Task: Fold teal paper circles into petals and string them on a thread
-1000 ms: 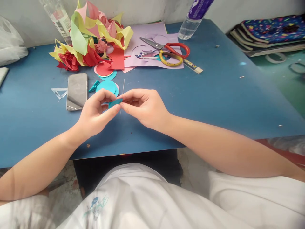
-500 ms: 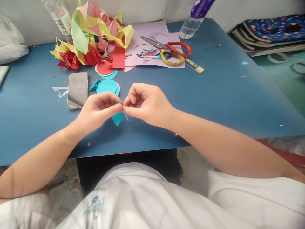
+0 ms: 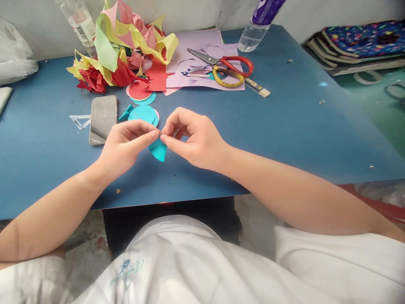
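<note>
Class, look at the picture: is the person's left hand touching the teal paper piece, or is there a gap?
Touching. The head view shows the left hand pinching the top edge of the teal paper piece, fingertips meeting those of the right hand.

Teal paper piece (image 3: 157,150): folded, rounded lower edge, hanging point-up, being pinched at its top between left hand (image 3: 122,145) and right hand (image 3: 194,139).

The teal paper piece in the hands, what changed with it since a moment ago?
The teal paper piece was pinched flat between both hands a second ago; now it hangs down below the fingertips as a folded fan shape. The left hand and right hand still pinch its top edge together. The phone, scissors and paper scraps stayed put.
</note>
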The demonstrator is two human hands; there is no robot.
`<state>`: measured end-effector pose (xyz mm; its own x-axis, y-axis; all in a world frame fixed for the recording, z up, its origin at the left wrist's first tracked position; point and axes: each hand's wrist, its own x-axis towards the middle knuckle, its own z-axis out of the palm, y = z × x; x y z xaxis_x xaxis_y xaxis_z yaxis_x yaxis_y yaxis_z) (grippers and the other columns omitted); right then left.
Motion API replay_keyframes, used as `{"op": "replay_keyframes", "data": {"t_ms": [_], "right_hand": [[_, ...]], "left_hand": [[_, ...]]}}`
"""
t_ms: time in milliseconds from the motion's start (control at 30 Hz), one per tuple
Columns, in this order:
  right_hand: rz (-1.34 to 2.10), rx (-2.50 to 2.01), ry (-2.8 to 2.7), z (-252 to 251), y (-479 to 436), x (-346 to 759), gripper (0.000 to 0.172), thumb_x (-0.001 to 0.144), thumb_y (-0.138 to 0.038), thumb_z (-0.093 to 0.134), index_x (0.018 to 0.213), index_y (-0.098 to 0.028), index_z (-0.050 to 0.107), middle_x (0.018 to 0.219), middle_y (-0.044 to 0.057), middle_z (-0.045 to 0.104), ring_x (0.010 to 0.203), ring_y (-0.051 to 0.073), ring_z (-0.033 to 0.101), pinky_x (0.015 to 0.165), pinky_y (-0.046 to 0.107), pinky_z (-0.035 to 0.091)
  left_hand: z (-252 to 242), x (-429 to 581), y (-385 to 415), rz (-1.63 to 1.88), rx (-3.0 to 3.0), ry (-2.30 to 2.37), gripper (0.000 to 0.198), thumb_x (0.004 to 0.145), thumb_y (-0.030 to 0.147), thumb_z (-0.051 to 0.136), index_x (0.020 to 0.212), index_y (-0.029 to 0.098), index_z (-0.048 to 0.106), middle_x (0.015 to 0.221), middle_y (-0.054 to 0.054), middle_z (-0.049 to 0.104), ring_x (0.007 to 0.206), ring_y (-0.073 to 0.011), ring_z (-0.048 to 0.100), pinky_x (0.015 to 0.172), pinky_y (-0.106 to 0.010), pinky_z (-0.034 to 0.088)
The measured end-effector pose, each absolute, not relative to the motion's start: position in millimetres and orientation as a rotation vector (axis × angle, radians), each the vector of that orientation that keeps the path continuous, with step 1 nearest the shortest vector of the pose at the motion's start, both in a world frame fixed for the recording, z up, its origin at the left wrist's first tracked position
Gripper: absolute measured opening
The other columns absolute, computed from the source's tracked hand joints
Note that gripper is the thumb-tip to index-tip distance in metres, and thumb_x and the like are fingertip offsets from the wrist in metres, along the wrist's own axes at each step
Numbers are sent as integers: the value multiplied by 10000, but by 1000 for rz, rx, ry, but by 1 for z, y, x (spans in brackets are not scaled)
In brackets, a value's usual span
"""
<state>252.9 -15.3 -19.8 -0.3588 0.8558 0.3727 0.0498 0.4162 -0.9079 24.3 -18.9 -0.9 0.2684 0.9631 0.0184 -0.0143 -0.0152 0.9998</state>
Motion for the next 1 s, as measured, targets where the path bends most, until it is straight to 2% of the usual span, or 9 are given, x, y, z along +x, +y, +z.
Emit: {"op": "replay_keyframes", "data": {"t_ms": [100,200,400,500,600,733,800,933,1000], "right_hand": [[978,-775,-1745,-22,-17,252,186,1067,-314,771,957,-298,621,910,-17,715,811,209,682,769,397,610],[944,-775,-1747,-23,-17,251,183,1071,-297,743,963,-301,595,900,-21,701,808,206,674,781,397,615],[997,-794,-1749,-23,-16,251,189,1068,-358,765,990,-306,601,926,-14,723,823,216,715,770,410,646],[1021,-809,-1711,-24,-15,252,223,1062,-385,809,994,-308,612,939,-10,738,855,224,730,818,424,693],[1070,-796,-1683,-25,-14,252,292,1031,-421,888,981,-302,625,949,-9,760,876,222,732,854,424,710],[1186,-770,-1630,-23,-13,253,391,986,-451,974,938,-298,617,910,-14,765,843,218,729,823,415,696],[1233,-787,-1613,-22,-13,254,432,964,-461,1003,923,-304,602,899,-16,769,837,225,731,815,423,699],[1274,-811,-1635,-21,-11,255,435,939,-398,1004,908,-300,581,897,-11,781,831,228,732,816,429,704],[1283,-800,-1643,-22,-9,255,396,951,-342,967,910,-296,575,896,-6,784,827,221,729,805,416,687]], "left_hand": [[1,25,-18,1021,1347,1003,347,897,439,1134,846,205,882,795,-2,790,742,-140,654,706,-349,575],[3,26,-19,999,1375,1039,326,937,411,1107,838,208,872,796,4,780,750,-145,642,714,-362,535],[5,26,-22,971,1453,1110,394,933,552,1086,841,244,859,830,-6,787,801,-205,708,798,-442,614],[4,25,-21,977,1452,1100,391,910,555,1105,873,240,876,869,-15,823,840,-217,747,844,-454,658],[2,23,-19,990,1385,1062,310,886,447,1134,997,236,936,961,-22,888,919,-217,792,899,-426,690],[2,20,-16,1014,1348,1055,431,781,327,1177,1143,257,953,925,-15,887,888,-214,800,830,-399,684],[4,18,-15,997,1377,1049,473,773,293,1169,1188,261,944,906,-23,876,875,-228,810,811,-400,674],[7,12,-11,901,1434,1078,719,769,246,1144,1422,239,843,853,-14,858,773,-220,817,682,-335,629],[9,10,-10,877,1447,1073,838,760,238,1148,1510,233,775,840,-4,856,752,-221,829,673,-321,639]]}}
